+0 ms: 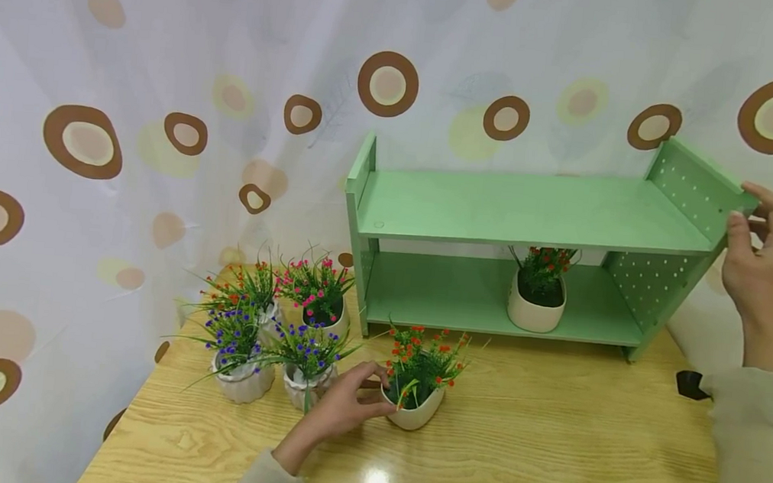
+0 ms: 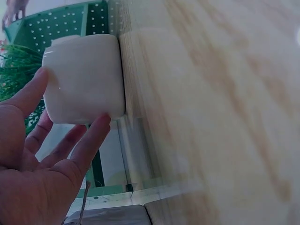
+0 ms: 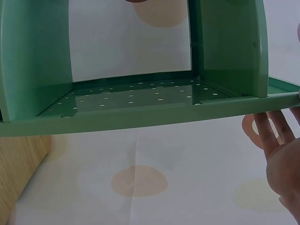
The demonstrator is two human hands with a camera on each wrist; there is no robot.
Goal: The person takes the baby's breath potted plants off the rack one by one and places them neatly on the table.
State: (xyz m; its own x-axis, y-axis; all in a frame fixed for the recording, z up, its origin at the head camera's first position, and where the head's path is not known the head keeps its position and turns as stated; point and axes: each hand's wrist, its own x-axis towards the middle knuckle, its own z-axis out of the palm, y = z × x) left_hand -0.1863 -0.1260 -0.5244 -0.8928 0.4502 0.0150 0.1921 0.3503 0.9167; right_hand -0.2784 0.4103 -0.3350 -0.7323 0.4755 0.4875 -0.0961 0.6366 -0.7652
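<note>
A potted plant (image 1: 415,416) with orange-red flowers, in a smooth cream pot, stands on the table in front of the green two-tier shelf (image 1: 534,208). My left hand (image 1: 347,401) holds this pot from its left side. In the left wrist view, the thumb and a fingertip of that hand (image 2: 51,180) touch the cream pot (image 2: 84,79). At the shelf's upper right corner, my right hand (image 1: 768,256) grips the perforated side panel (image 1: 695,188). The right wrist view shows that hand (image 3: 286,164) at the panel's edge (image 3: 140,118).
Another red-flowered plant (image 1: 536,314) in a cream pot sits on the lower tier. Left of the shelf are two blue-flowered plants (image 1: 243,384) (image 1: 308,384), an orange-flowered one (image 1: 268,315) and a pink-flowered one (image 1: 334,324). A patterned curtain (image 1: 167,61) hangs behind the wooden table (image 1: 549,432).
</note>
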